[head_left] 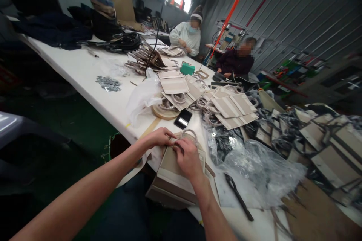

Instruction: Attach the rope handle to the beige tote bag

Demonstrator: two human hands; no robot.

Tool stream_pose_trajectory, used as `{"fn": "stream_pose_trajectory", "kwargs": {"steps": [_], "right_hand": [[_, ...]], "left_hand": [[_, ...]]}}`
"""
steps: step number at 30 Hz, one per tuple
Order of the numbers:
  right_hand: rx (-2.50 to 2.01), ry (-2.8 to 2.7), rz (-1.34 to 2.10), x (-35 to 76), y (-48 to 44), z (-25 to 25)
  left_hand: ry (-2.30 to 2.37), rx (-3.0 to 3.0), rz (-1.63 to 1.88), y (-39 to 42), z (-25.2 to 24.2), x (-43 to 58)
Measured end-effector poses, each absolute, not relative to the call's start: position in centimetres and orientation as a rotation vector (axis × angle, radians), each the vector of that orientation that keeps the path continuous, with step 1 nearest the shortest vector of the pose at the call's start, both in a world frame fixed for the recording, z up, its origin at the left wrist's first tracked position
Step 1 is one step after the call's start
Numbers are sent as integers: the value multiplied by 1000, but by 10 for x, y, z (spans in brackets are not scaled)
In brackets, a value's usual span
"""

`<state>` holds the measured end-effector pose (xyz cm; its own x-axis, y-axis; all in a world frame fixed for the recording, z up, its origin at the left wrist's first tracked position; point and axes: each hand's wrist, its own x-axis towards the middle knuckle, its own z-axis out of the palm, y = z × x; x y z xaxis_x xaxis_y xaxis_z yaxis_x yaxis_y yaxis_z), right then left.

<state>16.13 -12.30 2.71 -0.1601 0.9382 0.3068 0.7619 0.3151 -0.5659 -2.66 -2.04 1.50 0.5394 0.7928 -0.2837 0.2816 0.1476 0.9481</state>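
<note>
Worker at a long white worktable (93,64), seen from the head camera. The left hand (160,137) is clenched over the top edge of a tan tote bag (175,173), fingers curled around it. The right hand (186,158) grasps the same edge just beside the left, its fingertips (175,147) pinched in close to a grey ring handle (189,134). The ring stands up from the bag's top edge, directly ahead of both hands. The bag lies tilted at the table's edge, its lower part overhanging toward the worker.

Just ahead of the grip: a black smartphone (183,119) and a round tape roll (164,111). To the right of the grip, crumpled clear plastic sheeting (254,169) with black-handled scissors (239,197) lying at its near edge. Beyond the phone, stacks of beige bag panels (232,105) mixed with ring handles. Farther right, a heap of similar bags (333,150). A white plastic bag (144,98) sits ahead and left of the grip. Two seated co-workers (186,34) (237,58) are across the table, well apart from the hands.
</note>
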Motion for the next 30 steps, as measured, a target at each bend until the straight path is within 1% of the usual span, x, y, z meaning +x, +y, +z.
{"fn": "stream_pose_trajectory", "kwargs": {"steps": [3,6,9,11,14,17,23,30], "right_hand": [[-1467,-1925,464,165,-124,35],[-1434,-1758,547,170,-125,42],[-1489,-1533,570,172,-126,44],[-1533,-1449,646,172,-126,43],[-1541,-1442,773,168,-124,40],[-1510,-1445,825,165,-121,36],[-1546,-1566,697,161,-117,32],[-1568,-1729,471,155,-118,32]], "left_hand": [[1008,1432,460,-20,18,-27],[1017,1406,466,-20,18,-26],[1010,1439,457,-19,16,-26],[1003,1473,438,-17,16,-26],[1016,1508,431,-15,17,-27],[1025,1538,431,-15,19,-27],[933,1513,441,-18,25,-28],[941,1497,434,-19,23,-28]]}}
